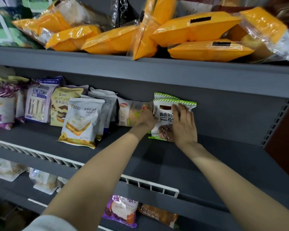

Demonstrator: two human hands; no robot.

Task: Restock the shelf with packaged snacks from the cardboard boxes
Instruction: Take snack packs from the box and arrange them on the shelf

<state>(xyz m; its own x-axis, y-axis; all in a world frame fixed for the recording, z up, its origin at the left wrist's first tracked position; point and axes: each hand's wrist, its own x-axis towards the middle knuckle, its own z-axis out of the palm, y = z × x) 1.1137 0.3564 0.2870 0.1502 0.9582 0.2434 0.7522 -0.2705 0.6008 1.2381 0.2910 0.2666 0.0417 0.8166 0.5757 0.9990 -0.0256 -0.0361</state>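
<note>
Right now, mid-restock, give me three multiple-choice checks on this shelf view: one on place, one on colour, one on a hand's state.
1. The green-trimmed snack packet stands on:
A. the top shelf
B. the middle shelf
C. the floor

2. The packets piled on the top shelf are mainly:
A. orange-yellow
B. blue
C. red

3. The right hand is:
A. hanging idle
B. resting its fingers on the packet's front
C. gripping the white wire rail

Answers:
1 B, it stands upright on the grey middle shelf, by the back panel.
2 A, their wrappers are orange-yellow.
3 B, the fingers lie across the packet face, while the left hand is at its left edge.
</note>
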